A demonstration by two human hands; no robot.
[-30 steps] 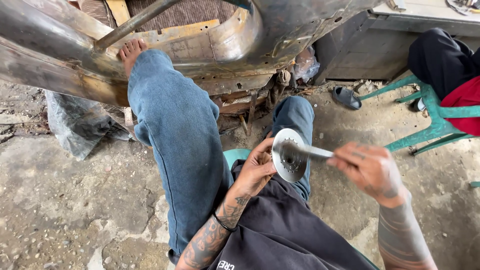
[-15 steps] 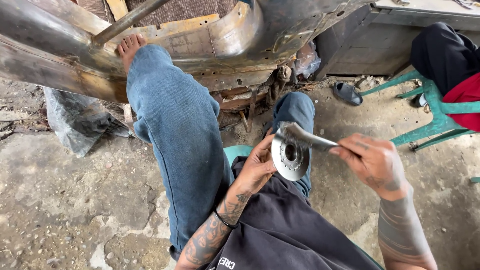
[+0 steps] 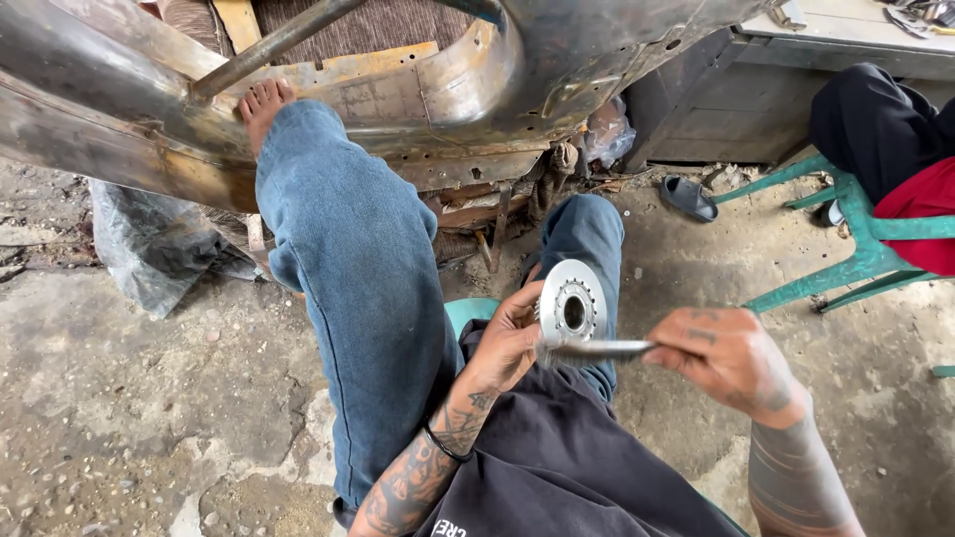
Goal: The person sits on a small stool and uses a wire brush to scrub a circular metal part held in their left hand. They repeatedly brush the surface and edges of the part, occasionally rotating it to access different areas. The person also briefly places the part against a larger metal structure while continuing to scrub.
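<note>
My left hand (image 3: pixel 509 338) grips a round silver metal disc (image 3: pixel 571 301) with a centre hole and a ring of small holes, held on edge above my lap. My right hand (image 3: pixel 724 355) holds a slim metal tool (image 3: pixel 595 349) level, its tip against the lower rim of the disc. Both forearms are tattooed, and a black band circles my left wrist. I sit on a teal stool (image 3: pixel 468 310) in blue jeans, my bare left foot (image 3: pixel 261 105) braced on a rusty metal body shell (image 3: pixel 418 89).
A grey plastic sheet (image 3: pixel 149 244) lies on the concrete floor at left. At right, another person in black and red sits on a green plastic chair (image 3: pixel 846 259). A dark sandal (image 3: pixel 688 197) lies near a wooden bench (image 3: pixel 756 89).
The disc has turned so that its holed face shows. The tool has dropped from across the disc's top to its lower rim and now lies level. My right hand moved lower.
</note>
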